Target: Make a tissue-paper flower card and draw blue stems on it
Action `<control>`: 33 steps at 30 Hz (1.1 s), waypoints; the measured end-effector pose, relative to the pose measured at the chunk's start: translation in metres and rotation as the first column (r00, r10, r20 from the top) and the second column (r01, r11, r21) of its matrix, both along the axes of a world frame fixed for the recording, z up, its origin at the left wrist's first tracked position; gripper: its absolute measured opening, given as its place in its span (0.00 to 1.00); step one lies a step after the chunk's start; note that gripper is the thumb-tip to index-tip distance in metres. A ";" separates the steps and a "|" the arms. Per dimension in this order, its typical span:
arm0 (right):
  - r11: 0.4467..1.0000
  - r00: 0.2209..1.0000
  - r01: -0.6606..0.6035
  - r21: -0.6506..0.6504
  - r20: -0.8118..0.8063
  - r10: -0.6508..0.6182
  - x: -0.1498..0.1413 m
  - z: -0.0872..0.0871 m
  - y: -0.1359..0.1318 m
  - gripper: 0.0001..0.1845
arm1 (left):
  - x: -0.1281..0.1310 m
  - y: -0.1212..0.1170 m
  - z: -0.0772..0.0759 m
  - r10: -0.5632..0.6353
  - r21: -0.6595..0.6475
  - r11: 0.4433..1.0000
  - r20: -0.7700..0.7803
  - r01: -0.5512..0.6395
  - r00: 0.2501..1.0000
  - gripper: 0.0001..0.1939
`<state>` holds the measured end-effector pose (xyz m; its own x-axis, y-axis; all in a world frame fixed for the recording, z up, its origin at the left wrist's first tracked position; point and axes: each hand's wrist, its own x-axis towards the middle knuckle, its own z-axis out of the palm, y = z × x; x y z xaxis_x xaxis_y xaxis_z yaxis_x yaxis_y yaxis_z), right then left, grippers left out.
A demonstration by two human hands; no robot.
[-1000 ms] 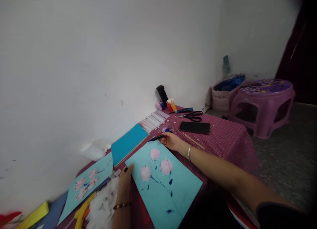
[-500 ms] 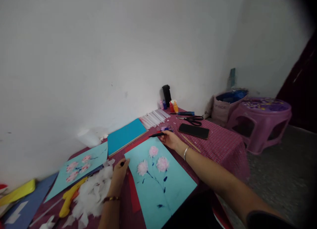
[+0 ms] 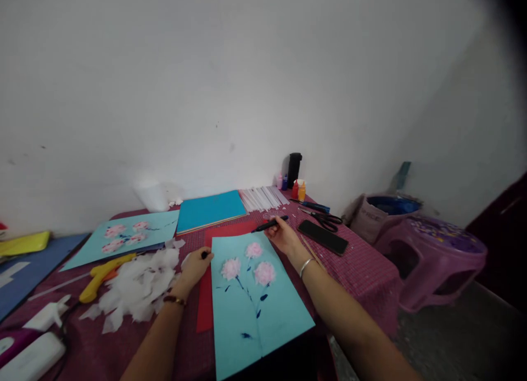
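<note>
A light blue sheet of paper (image 3: 280, 326) lies in front of me, with several fluffy pale pink flowers (image 3: 264, 273) and dark blue stems and leaves on it. My left hand (image 3: 196, 267) pinches its upper left edge; a small black thing shows at the fingers, too small to name. Between the fingers of my right hand (image 3: 283, 238) is a black marker pen (image 3: 269, 224), its tip pointing left above the sheet's top edge. Under the sheet, a red sheet (image 3: 205, 304) sticks out on the left.
Left are torn white tissue pieces (image 3: 138, 285), a yellow glue gun (image 3: 96, 276) and another flower picture (image 3: 94, 241). Blue sheets (image 3: 212, 209) and white strips (image 3: 263, 198) lie behind. To the right are a phone (image 3: 323, 236), scissors (image 3: 325, 220) and paint bottles (image 3: 302, 191); a pink stool (image 3: 428, 260) stands beyond.
The view has swung left, bringing more of the table's left side into sight. My right hand still holds the marker at the sheet's top edge, and my left hand stays at its left edge.
</note>
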<state>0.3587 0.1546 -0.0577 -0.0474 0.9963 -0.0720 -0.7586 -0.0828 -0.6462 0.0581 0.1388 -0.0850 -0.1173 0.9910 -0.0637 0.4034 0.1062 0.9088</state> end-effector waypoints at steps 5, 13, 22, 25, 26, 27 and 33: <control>0.999 1.000 -0.013 0.033 0.001 0.013 -0.003 -0.001 -0.001 0.08 | 0.002 0.000 0.004 -0.022 0.026 0.999 -0.143 0.026 0.989 0.13; 0.998 0.999 -0.046 -0.036 0.006 0.046 -0.001 -0.006 0.002 0.07 | -0.001 0.004 0.005 -0.108 -0.016 0.994 -0.370 0.110 0.923 0.15; 1.000 0.999 -0.004 -0.017 -0.048 0.004 0.002 -0.002 0.003 0.10 | 0.002 0.001 0.012 -0.154 -0.005 0.983 -0.558 0.182 0.816 0.18; 1.000 1.000 -0.012 -0.010 -0.029 0.011 0.001 -0.001 0.002 0.08 | 0.001 0.001 0.012 -0.161 -0.006 0.981 -0.588 0.194 0.793 0.18; 1.000 1.000 -0.014 -0.007 -0.017 0.014 0.000 0.000 0.001 0.08 | 0.001 0.001 0.012 -0.164 -0.007 0.980 -0.595 0.199 0.787 0.18; 1.000 1.000 -0.016 -0.003 -0.001 0.016 -0.001 0.000 0.000 0.08 | 0.001 0.001 0.012 -0.168 -0.009 0.979 -0.602 0.203 0.781 0.18; 0.998 0.988 -0.017 0.063 0.156 0.007 -0.004 0.008 -0.007 0.09 | 0.006 -0.005 0.019 -0.180 -0.017 0.975 -0.634 0.220 0.752 0.13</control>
<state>0.3546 0.1473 -0.0494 -0.0528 0.9985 -0.0155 -0.6473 -0.0460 -0.7609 0.0644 0.1343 -0.0658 0.0900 0.9959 0.0086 0.8914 -0.0844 0.4452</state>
